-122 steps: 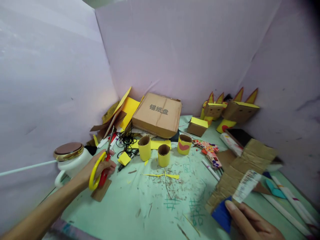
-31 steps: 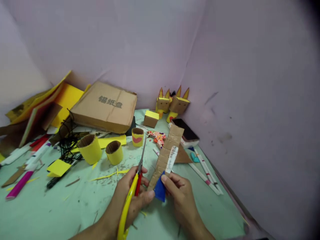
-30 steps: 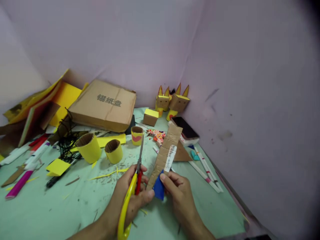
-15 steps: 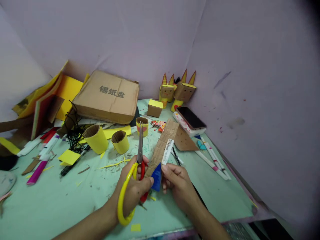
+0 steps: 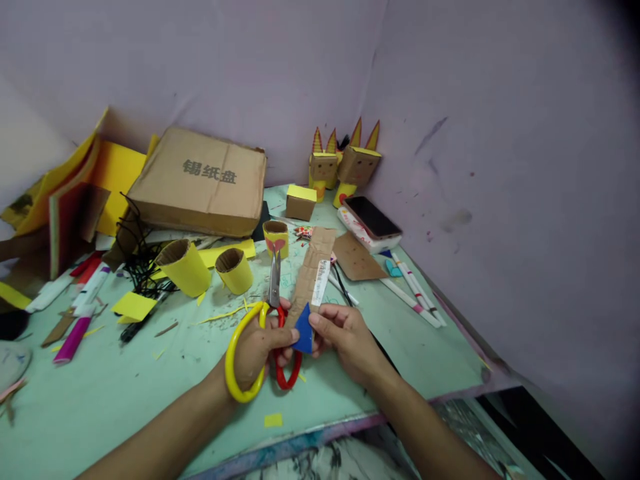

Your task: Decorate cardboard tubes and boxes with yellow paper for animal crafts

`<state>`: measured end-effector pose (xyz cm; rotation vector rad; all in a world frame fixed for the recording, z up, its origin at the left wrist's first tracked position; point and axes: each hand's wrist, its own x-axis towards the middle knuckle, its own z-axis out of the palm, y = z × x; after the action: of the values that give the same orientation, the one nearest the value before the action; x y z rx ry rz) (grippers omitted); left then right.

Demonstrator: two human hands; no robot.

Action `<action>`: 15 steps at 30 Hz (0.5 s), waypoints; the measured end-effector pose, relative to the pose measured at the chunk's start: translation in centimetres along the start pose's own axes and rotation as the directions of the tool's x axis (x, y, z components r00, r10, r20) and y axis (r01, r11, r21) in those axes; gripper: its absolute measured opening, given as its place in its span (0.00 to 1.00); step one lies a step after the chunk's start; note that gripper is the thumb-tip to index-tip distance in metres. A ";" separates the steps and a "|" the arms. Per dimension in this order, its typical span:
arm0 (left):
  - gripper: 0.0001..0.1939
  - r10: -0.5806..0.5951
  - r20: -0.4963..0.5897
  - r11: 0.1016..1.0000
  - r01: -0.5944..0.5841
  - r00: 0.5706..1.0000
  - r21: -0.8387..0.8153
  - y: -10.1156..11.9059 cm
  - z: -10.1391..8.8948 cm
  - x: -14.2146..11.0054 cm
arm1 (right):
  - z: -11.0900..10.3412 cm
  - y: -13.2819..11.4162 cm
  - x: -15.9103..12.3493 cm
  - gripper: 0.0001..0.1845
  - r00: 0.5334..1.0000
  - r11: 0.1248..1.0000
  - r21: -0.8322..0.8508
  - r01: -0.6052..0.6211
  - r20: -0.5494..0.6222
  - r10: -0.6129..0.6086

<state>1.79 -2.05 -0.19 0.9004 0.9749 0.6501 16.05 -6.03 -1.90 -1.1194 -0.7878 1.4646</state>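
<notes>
My left hand [image 5: 260,347] is closed on the cardboard strip [image 5: 311,267], with its thumb pressing a small blue triangle [image 5: 304,330] against the strip's lower end. A pair of scissors [image 5: 273,287] hangs on that same hand, its yellow and red handles around the palm and fingers and its nearly closed blades pointing away from me. My right hand [image 5: 345,340] pinches the blue triangle's right edge between thumb and fingers, beside a white printed label [image 5: 321,283] on the strip. Beyond the blades stand several yellow-wrapped cardboard rings [image 5: 235,272].
A large cardboard box [image 5: 200,183] lies at the back left, near yellow sheets [image 5: 115,187] and black cord [image 5: 140,257]. Cardboard figures with pointed ears [image 5: 357,167] stand in the back corner, behind a phone [image 5: 373,217]. Markers [image 5: 75,339] lie at both sides.
The whole view has shifted, so the table items appear further left and higher. The scissors have tilted, showing more of the red handle. Both hands keep hold of the blue triangle, which has turned slightly.
</notes>
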 end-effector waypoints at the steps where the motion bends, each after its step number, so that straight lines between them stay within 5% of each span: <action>1: 0.27 -0.002 -0.007 1.000 0.002 1.000 -0.004 0.0 0.0 0.0 | 0.0 0.0 0.1 0.18 1.000 1.000 -0.003 -0.005 -0.001 0.005; 15: 0.27 0.025 -0.020 0.999 -0.025 1.000 -0.047 -0.3 0.2 0.1 | -0.3 0.4 0.1 0.19 0.999 0.999 -0.017 -0.039 0.007 0.039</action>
<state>2.01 -2.21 -0.46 0.8670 0.9630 0.7015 16.23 -5.99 -2.36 -1.1479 -0.7885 1.4981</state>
